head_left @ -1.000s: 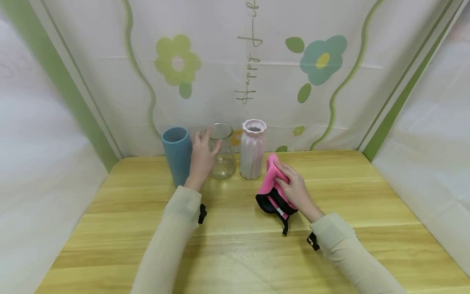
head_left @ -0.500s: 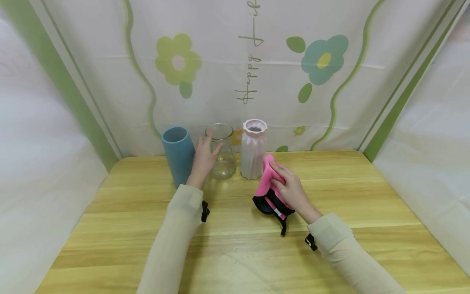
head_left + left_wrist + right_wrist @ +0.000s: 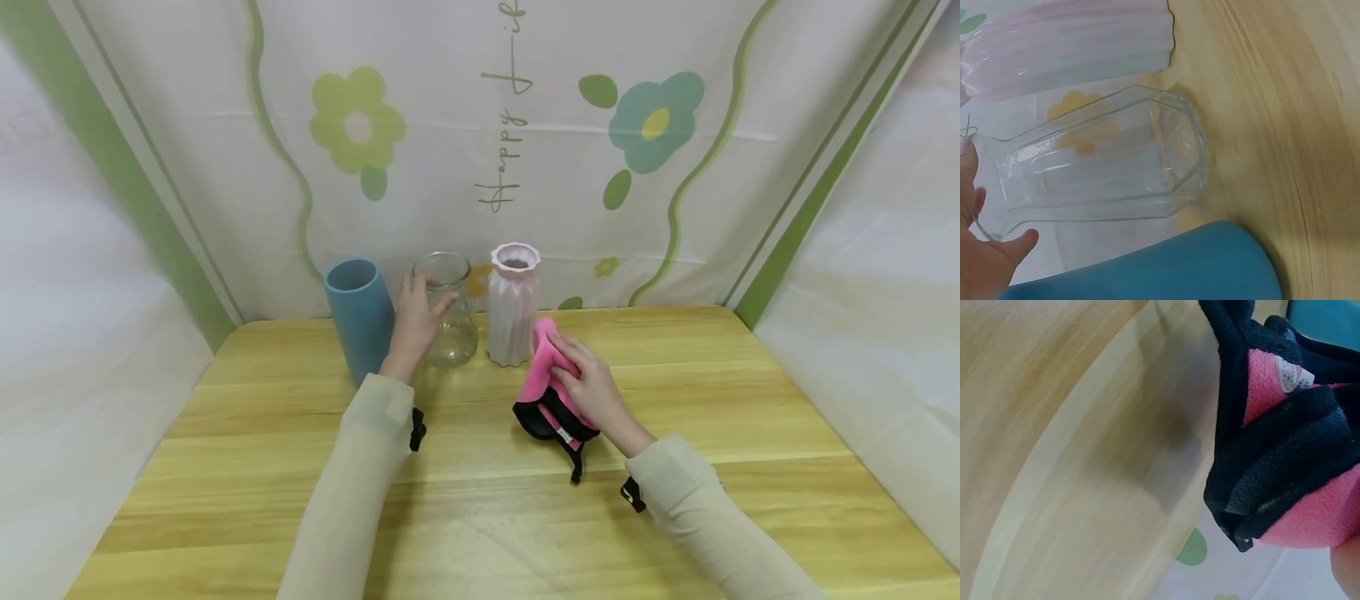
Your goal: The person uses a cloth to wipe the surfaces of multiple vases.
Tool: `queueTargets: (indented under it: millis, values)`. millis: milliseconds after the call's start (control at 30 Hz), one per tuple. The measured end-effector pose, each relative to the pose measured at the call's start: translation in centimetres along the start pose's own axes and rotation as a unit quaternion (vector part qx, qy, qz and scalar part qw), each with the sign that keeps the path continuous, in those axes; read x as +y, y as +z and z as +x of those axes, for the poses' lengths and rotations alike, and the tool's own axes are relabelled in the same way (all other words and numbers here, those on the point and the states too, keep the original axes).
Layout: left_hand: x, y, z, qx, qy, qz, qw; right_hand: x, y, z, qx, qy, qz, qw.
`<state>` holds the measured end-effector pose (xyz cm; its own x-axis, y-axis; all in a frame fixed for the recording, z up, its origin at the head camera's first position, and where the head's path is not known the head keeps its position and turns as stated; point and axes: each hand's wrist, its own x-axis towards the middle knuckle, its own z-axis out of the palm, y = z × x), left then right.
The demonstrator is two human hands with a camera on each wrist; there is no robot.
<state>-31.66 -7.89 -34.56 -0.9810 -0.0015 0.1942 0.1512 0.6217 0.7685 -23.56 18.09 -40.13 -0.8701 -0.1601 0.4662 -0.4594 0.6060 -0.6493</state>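
Observation:
My left hand (image 3: 414,323) is at the neck of a clear glass vase (image 3: 453,333), fingers around the rim's left side and thumb across the front. The left wrist view shows the thumb (image 3: 1022,245) just below the rim of this vase (image 3: 1097,169), which stands upright on the table. My right hand (image 3: 596,387) pinches a pink fleece piece (image 3: 542,367) with black trim, a dangling black strap and a white tag. Its black-edged opening (image 3: 1285,456) faces down; its exact kind cannot be told.
Left of the glass vase stands a blue vase (image 3: 360,321), close to my left hand. A pale pink fluted vase (image 3: 513,321) stands on its right. The wooden table (image 3: 480,533) ends at a flower-printed cloth (image 3: 442,167) behind, with white side walls.
My left hand's fingers have come down and closed in around the glass vase's neck. My right hand, with the pink fleece piece, has shifted slightly left. The vases stay put.

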Motion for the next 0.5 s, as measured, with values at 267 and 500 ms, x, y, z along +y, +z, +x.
queueTargets:
  millis: [267,500]
  values:
    - [0.13,0.33,-0.20,0.019,0.009,-0.016,0.9997,-0.15,-0.05,0.00,0.002,0.003,-0.002,1.0000]
    - [0.14,0.32,-0.83,0.041,0.012,-0.030,0.9986,-0.90,-0.11,0.07,-0.001,0.000,0.011,0.9999]
